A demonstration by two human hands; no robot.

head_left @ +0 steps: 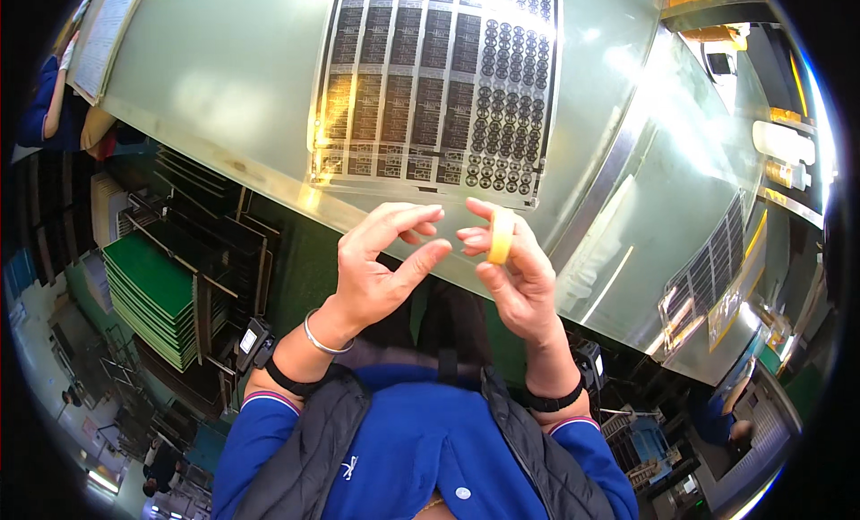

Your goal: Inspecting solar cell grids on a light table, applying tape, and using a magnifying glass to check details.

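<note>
My right hand [524,274] has a roll of yellow tape [502,236] at its fingers, the ring standing on edge by the thumb and forefinger. Whether a finger passes through the ring I cannot tell. My left hand [381,256] is raised opposite it, open, thumb apart from bent fingers, with nothing visible in it. Both hands hover at the near edge of a pale glass-topped table [233,81]. Just beyond them lies a clear film sheet [434,90] printed with dark rectangles and rows of dark rings.
Left below the table, a rack holds a stack of green boards [148,283]. Another patterned dark sheet [708,269] lies at the right. A white bottle [781,142] stands at the far right. A co-worker's arm [55,103] shows at the upper left, near papers [106,41].
</note>
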